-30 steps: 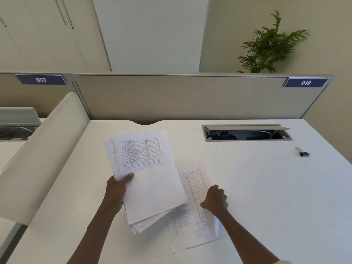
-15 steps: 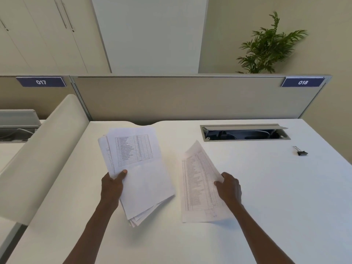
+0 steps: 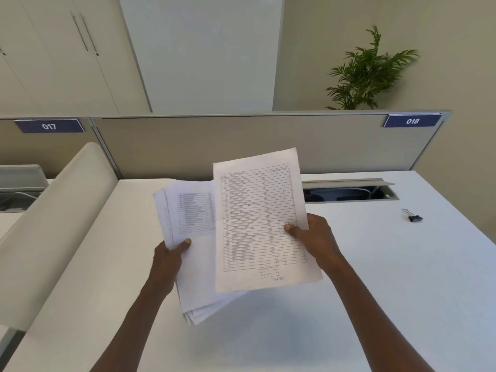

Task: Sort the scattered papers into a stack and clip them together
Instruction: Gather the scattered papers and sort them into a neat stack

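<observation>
My left hand [image 3: 170,257] grips the left edge of a loose stack of white papers [image 3: 192,218], held above the white desk [image 3: 375,277]. A single printed sheet [image 3: 255,224] with a lined table is pinched at its right edge by my right hand [image 3: 314,237]. That sheet overlaps the right part of the stack, tilted slightly toward me. A small black binder clip [image 3: 414,218] lies on the desk far to the right, well away from both hands.
An open cable slot [image 3: 349,193] is set into the desk behind the papers. A grey partition [image 3: 241,146] with labels 017 and 018 closes the far side. A curved beige divider [image 3: 53,224] borders the left. A potted plant [image 3: 367,73] stands beyond the partition.
My right hand picked the single sheet off the desk and carried it up and left over the stack. The left hand raised the stack toward the middle.
</observation>
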`<action>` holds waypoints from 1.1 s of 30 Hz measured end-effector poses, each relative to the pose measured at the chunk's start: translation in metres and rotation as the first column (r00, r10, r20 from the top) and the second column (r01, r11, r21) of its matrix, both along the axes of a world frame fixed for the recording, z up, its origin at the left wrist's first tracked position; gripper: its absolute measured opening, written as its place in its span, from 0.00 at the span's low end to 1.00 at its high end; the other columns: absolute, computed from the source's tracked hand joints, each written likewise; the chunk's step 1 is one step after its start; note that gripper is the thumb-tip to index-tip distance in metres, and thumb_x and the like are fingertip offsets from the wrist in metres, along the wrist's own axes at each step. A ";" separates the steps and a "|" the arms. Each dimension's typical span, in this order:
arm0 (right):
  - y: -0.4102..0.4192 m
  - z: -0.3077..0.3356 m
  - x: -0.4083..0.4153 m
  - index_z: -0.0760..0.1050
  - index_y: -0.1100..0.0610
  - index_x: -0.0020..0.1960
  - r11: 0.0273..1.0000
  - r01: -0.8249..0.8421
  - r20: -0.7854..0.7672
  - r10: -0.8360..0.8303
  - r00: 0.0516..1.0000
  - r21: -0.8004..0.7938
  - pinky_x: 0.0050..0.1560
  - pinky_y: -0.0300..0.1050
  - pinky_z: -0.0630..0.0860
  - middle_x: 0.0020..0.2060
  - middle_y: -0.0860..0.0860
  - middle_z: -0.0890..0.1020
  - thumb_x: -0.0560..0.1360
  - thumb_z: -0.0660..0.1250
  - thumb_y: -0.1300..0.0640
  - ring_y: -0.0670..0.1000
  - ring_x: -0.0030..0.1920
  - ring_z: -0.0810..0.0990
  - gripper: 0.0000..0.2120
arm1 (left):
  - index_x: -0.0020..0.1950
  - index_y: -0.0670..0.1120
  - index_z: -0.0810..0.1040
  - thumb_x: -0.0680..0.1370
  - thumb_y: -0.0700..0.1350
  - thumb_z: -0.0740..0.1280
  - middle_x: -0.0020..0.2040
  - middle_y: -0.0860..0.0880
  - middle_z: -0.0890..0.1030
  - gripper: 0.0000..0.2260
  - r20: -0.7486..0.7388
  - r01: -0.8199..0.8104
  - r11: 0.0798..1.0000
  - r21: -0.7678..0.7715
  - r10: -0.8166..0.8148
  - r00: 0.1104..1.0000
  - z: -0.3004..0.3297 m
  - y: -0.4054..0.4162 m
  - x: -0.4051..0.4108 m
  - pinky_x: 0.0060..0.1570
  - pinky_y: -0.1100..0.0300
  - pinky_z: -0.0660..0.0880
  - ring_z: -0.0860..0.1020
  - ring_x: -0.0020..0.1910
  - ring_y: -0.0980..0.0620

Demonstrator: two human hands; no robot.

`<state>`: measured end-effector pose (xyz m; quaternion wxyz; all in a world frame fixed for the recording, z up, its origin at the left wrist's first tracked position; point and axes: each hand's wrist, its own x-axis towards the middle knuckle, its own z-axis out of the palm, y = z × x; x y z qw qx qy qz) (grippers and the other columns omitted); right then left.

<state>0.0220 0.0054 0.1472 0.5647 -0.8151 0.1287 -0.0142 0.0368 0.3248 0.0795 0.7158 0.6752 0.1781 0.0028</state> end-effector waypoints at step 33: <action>0.011 -0.060 0.007 0.75 0.56 0.55 0.987 0.158 0.154 -0.155 0.976 -0.008 0.47 0.43 0.77 0.49 0.47 0.82 0.65 0.79 0.59 0.52 0.49 0.80 0.22 | 0.45 0.53 0.81 0.70 0.51 0.76 0.43 0.48 0.85 0.07 0.149 0.173 0.975 0.137 -0.193 0.970 0.024 -0.085 0.003 0.44 0.50 0.76 0.81 0.47 0.40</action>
